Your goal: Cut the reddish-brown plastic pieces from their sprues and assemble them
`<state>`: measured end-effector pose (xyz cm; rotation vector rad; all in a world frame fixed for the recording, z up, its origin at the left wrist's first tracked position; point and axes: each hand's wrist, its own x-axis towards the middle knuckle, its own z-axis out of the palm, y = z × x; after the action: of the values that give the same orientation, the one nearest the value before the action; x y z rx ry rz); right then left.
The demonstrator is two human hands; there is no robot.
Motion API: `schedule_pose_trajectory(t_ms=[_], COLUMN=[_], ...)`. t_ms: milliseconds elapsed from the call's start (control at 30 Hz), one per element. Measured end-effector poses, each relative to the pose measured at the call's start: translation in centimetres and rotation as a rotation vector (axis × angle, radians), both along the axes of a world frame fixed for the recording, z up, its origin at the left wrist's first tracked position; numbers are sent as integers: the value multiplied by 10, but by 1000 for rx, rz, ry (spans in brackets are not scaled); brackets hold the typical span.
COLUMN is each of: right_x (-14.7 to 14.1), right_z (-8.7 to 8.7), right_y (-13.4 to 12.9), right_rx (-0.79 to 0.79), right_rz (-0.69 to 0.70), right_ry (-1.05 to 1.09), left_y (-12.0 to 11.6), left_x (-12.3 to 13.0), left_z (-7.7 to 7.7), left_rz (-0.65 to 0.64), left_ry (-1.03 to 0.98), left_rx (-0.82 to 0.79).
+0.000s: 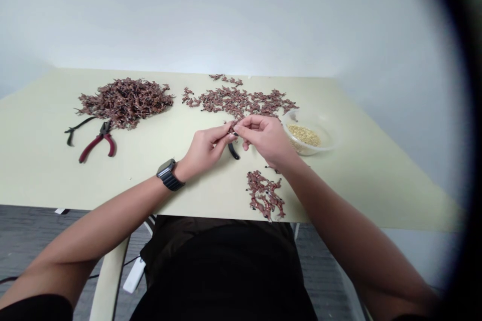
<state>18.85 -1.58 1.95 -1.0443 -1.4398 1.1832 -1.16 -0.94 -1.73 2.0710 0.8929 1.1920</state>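
Pinching at the centre: one small brown piece [232, 127] is held above the counter [131, 175], between opposed fingertips, on the near side of the middle scatter [241, 103].
Left hand [205, 149]: thumb and forefinger are nearly closed, gripping the piece from its left; a dark watch [170, 174] circles the wrist.
Right hand [269, 141]: thumb and forefinger are pressed together on the piece from its right, the other fingers loosely curled (whether a tiny part is also pinched there cannot be told).
Black handle [234, 151]: shows just below the fingertips; the rest of its tool is hidden.
Brown stock: a dense heap [126, 103] lies to the left, and a smaller near group [265, 195] beside the counter's front edge.
Clear bowl [327, 135]: stands just beyond the right hand, containing gold-coloured bits [303, 135].
Tools at left: red-handled pliers [100, 143] rest beside a black-handled tool [75, 130], both apart from the hands.
Step in hand: judged to be close fingertip work on a single piece.
Next move: probably calls for a steady left pinch and small, precise adjustments by the right fingertips.
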Motion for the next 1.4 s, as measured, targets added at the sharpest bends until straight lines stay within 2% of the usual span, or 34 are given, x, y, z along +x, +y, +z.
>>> schedule_pose_trajectory(t_ms=[100,167,433,633,900,1033,1100,1167,1300,1400], right_x=[0,1,7,8,4,3,1,-1,-2,1], right_z=[-2,-3,-2,-2,4,1,-1,-2,-6,-8], right_y=[2,4,6,6,-4,-6,-7,-6,-1,5], right_rx=[-128,-196,-115,-91,137,438,529,440,43,-141], right_rz=[65,105,109,111,1,-111,-140,-131,-14,72], right_ry=[106,154,122,87,-165,-400,-468,-397,-91,69], left_y=[1,3,1,0,1,-1,0,1,4,4], left_x=[-1,-2,0,1,4,5,4,2,-3,-4], left_z=[2,2,3,1,1,5,5,4,2,2], left_rz=[22,19,-113,-147,-166,-218,-209,-145,1,-4], left_ry=[52,59,-95,-170,-220,-266,-250,-171,26,38], left_rx=[147,150,-224,-312,-339,-435,-426,-307,18,19])
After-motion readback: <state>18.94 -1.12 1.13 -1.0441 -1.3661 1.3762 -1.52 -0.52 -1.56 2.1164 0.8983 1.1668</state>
